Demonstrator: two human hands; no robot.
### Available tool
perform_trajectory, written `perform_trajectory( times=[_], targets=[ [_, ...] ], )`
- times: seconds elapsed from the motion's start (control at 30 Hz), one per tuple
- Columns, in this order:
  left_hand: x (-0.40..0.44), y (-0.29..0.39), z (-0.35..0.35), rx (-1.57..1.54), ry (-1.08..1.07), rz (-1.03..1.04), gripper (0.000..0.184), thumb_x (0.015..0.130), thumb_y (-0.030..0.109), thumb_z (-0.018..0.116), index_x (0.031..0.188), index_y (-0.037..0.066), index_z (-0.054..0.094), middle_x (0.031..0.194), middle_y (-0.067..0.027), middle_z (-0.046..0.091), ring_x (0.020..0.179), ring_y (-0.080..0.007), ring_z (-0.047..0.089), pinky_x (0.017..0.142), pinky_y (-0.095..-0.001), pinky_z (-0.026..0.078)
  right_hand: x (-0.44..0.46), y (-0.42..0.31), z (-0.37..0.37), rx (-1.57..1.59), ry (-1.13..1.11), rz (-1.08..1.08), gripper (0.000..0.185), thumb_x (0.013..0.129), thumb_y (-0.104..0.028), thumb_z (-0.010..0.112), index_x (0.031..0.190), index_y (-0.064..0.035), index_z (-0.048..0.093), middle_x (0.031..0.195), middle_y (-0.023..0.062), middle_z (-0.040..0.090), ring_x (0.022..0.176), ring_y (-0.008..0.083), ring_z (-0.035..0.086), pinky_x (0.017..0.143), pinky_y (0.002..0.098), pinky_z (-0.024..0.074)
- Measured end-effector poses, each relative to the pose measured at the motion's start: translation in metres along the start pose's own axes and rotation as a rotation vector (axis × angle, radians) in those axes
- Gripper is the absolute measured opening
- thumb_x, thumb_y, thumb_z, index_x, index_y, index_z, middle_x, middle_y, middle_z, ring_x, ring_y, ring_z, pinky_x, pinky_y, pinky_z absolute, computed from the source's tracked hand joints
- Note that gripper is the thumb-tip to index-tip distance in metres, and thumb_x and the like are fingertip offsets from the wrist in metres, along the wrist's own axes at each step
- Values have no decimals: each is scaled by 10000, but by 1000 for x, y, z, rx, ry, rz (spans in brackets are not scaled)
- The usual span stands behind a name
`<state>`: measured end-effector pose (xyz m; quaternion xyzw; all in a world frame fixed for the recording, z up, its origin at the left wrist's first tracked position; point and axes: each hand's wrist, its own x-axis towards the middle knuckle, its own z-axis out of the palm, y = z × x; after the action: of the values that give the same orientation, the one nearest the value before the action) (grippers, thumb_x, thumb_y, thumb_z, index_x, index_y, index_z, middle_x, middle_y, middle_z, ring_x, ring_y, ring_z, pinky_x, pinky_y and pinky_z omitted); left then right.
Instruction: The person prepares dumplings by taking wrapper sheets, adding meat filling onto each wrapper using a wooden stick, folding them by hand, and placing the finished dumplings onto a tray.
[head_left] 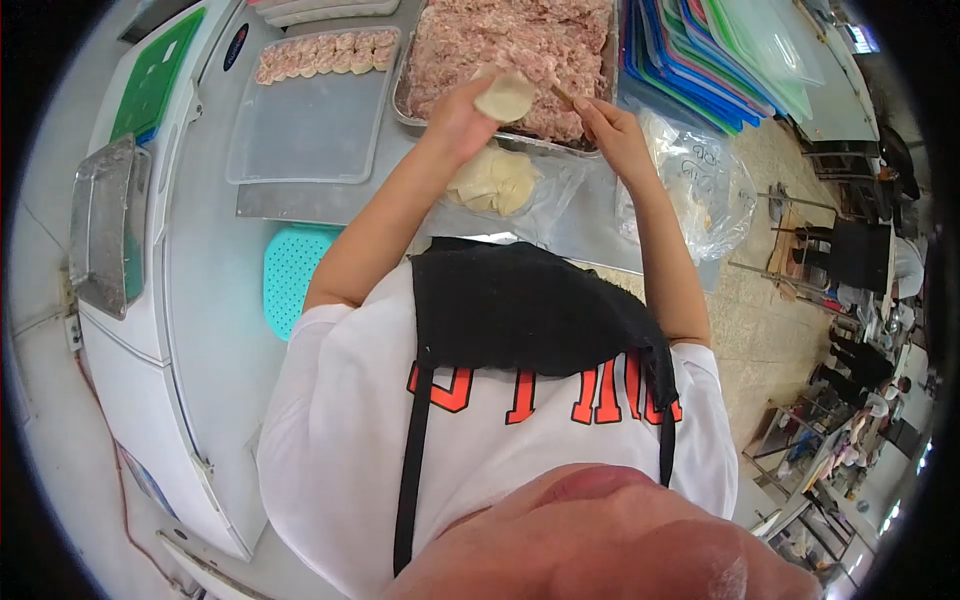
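A round dough wrapper lies in my left hand, at the near edge of a metal tray heaped with ground meat. My right hand is closed on the handle of a small brown stick-like tool; its tip is over the meat and hard to make out. Below my left hand, a pile of dough wrappers sits on clear plastic. Off to the left, a translucent plastic tray carries a row of filled dumplings along its far side.
Stacked coloured plastic sheets stand right of the meat tray. A clear plastic bag with writing lies nearer me. A turquoise perforated basket is below the table's left edge. A white freezer stands left, with a metal pan beside it.
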<state>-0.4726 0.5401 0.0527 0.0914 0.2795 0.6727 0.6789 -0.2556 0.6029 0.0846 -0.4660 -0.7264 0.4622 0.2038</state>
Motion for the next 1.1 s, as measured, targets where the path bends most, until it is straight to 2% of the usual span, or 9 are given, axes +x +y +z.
perform_trajectory(
  times=[0.13,0.23,0.33,0.43,0.53,0.83,0.93,1.03,1.1],
  targets=[
    [23,-2,40,-293,-18,103,446,1014,258,384,1334,-51,398,1281,-190,520,1189,-311,523,1061,-454,398,5,-6,19,145,111,-110,313,945,-279,579,1113,-27,657,738,122,596,717,230,595,675,342,462],
    [25,9,50,-421,-49,68,624,994,470,335,1357,-36,371,1291,-193,506,1203,-344,494,1078,-485,359,0,3,18,-238,246,-432,281,940,-233,568,1126,-37,641,800,156,607,730,281,618,673,366,477],
    [35,17,39,-283,28,230,797,948,619,297,1431,-15,272,1400,-224,392,1298,-365,394,1126,-521,258,-16,-3,-8,-489,148,-437,252,929,-212,564,1102,-51,648,865,175,619,775,341,627,679,408,492],
    [45,20,27,-289,17,276,773,944,620,318,1363,-28,366,1362,-242,421,1268,-376,416,1109,-551,268,-38,-50,-20,-736,174,-298,224,924,-227,569,1051,-59,644,862,167,616,784,367,623,682,449,496],
    [36,21,44,-260,109,106,743,933,634,342,1248,-27,465,1284,-254,465,1221,-412,434,1084,-589,285,-24,-40,-7,-733,222,-434,204,925,-236,563,1023,-71,629,853,157,608,760,373,622,652,462,497],
    [40,36,44,-197,148,136,579,874,525,573,1002,-39,552,1096,-224,552,1106,-411,502,996,-590,396,-21,-67,-15,-779,126,-425,227,938,-234,536,1036,-53,632,907,177,631,830,393,617,708,460,495],
    [38,47,29,-250,-3,89,471,893,383,602,1054,-52,521,1056,-195,586,1054,-361,559,943,-526,473,-21,-71,-37,-491,131,-454,269,956,-256,526,1053,-37,650,947,184,659,877,359,634,765,408,487],
    [32,47,30,121,-220,126,400,890,164,622,1214,-12,469,1056,-176,613,922,-274,635,796,-400,549,-15,-49,-50,-240,72,-136,326,978,-296,499,1059,-19,652,972,185,671,912,305,639,804,362,467],
    [19,47,37,344,-260,129,518,873,63,618,1339,51,393,1091,-178,612,859,-238,662,730,-338,555,-15,-43,-48,-214,5,-62,365,994,-327,476,1025,-15,663,734,84,598,700,172,565,648,301,430]
  ],
)
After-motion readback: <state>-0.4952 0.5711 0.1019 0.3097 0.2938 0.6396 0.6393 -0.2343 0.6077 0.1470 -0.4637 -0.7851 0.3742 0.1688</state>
